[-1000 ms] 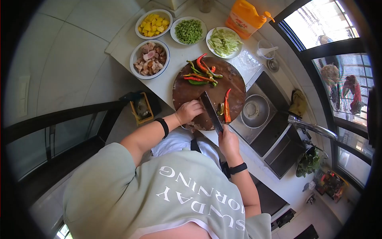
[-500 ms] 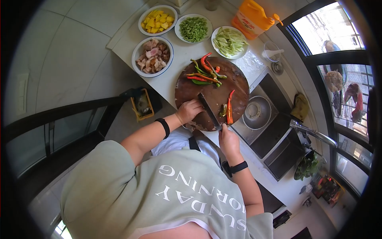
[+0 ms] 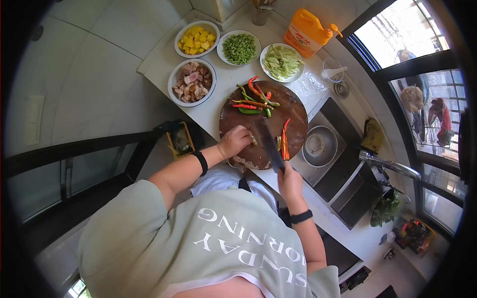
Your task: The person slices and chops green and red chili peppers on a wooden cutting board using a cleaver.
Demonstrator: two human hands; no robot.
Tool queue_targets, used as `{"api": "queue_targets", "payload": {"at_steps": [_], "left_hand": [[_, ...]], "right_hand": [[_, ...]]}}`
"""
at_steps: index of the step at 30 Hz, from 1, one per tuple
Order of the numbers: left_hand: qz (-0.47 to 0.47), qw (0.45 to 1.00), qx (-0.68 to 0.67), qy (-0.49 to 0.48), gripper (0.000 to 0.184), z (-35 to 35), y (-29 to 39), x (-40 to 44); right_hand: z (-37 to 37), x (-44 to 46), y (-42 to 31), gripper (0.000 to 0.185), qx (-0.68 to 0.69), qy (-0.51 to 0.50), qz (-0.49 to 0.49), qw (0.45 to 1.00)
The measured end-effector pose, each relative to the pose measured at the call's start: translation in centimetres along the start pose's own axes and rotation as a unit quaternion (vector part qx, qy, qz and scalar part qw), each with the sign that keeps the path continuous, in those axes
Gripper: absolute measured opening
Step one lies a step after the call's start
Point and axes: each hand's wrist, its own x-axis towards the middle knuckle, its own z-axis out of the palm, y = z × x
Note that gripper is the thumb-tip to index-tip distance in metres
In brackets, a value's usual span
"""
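A round wooden cutting board (image 3: 238, 126) lies on the counter. On its left lower part my left hand (image 3: 234, 141) has its fingers closed together, with a small pale piece at the fingertips, too small to name. My right hand (image 3: 289, 179) grips the handle of a cleaver (image 3: 269, 144), whose dark blade is slightly blurred and slants over the board, close to the left fingertips. Several red and green chili peppers (image 3: 254, 100) are heaped on the board's upper part. Right of the blade lies a split red pepper (image 3: 284, 139) beside a smaller green piece.
Bowls of yellow chunks (image 3: 197, 40) and meat (image 3: 192, 83) stand upper left. Plates of chopped greens (image 3: 238, 48) and pale green slices (image 3: 281, 62) are behind the board. An orange jug (image 3: 307, 34) is farther back. At right, a sink holds a metal basin (image 3: 319, 146).
The cleaver has moved slightly right, away from my left fingertips, and my right hand has moved with it. The view has shifted a little.
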Motion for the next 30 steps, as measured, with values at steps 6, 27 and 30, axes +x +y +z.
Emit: {"api": "queue_targets", "payload": {"at_steps": [6,27,30], "left_hand": [[0.064,0.991,0.047,-0.103,0.022,-0.7,-1.1,3.1],[0.058,0.983,0.070,-0.161,0.028,5.2,4.7,7.1],[-0.085,0.986,0.045,-0.133,0.032,2.6,4.9,5.7]], "right_hand": [[-1.3,-1.7,4.3,0.018,0.044,0.105,0.064,0.991],[0.5,-5.1,7.3,0.021,0.157,0.179,0.164,0.957],[0.1,-4.8,7.2,0.021,0.172,0.186,0.162,0.954]]}}
